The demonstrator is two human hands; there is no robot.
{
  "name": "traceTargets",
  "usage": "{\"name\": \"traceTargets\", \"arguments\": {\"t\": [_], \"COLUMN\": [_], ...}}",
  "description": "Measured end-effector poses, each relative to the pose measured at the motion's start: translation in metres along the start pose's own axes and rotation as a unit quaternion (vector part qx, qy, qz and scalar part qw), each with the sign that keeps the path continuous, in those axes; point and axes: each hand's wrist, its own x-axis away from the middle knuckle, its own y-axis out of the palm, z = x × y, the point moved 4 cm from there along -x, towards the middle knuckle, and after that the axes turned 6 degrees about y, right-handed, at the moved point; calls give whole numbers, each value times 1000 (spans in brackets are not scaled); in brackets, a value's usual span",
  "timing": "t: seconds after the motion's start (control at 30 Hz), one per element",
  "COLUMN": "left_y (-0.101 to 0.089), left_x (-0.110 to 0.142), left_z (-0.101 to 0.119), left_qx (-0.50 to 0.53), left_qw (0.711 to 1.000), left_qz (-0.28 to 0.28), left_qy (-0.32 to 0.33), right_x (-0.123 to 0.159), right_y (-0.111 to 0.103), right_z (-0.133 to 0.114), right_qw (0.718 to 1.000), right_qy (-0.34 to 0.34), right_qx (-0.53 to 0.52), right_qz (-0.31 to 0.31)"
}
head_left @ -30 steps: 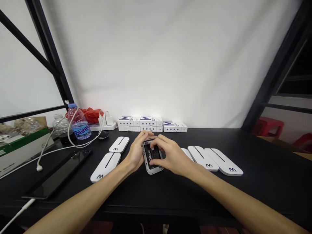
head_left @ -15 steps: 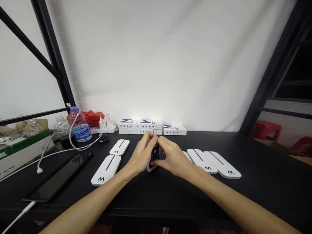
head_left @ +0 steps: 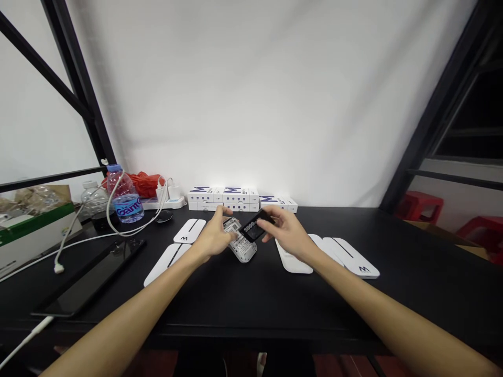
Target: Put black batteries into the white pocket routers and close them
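Left hand: we have it (head_left: 214, 236) curled on the near side of the open white unit (head_left: 240, 247), fingers pressed over its top edge; we cannot tell how firm that grip is.
Right hand: here it is (head_left: 288, 234), fingers and thumb pinching the black battery (head_left: 253, 226) by its edge.
Battery: tilted, held up over the unit's upper right corner, with a printed capacity we can only partly read.
Open unit: lying on the black table (head_left: 275, 314) between the hands, its back bare and its labelled inside showing.
Progress: right now the battery is out of this unit, though we cannot tell whether it is going in or coming out. The white M-marked units (head_left: 351, 257) lie closed, two to the left and three to the right.
Around them: white boxes (head_left: 222, 199) stand stacked at the back, and a water bottle (head_left: 123, 202) sits far left beside a black phone (head_left: 88, 277).
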Motion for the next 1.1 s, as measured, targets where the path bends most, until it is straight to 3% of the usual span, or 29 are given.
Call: {"name": "traceTargets", "arguments": {"t": [0.13,0.27,0.47,0.63,0.8,0.9,0.97,1.1], "left_y": [-1,0,4,9,12,13,13,12], "left_x": [1,0,0,1,1,3,4,4], "left_z": [-1,3,10,9,9,11,13,13], "left_qx": [-11,-27,-49,-24,25,32,15,-7], "left_qw": [998,998,997,997,997,997,997,997], "left_qz": [-19,-28,-54,-67,-60,-64,-68,-70], "left_qy": [-55,-45,0,-34,-45,-43,-36,-20], "right_x": [-8,-9,-6,-5,5,14,18,19], "right_y": [-10,-15,-14,-6,7,18,20,21], "right_z": [21,35,30,19,-3,-15,-20,-23], "right_qw": [973,932,914,947,997,992,983,969], "right_qy": [141,228,253,186,35,-57,-107,-156], "right_qx": [-183,-280,-318,-259,-46,79,132,184], "right_qz": [6,34,6,-29,-46,-79,-68,-55]}}
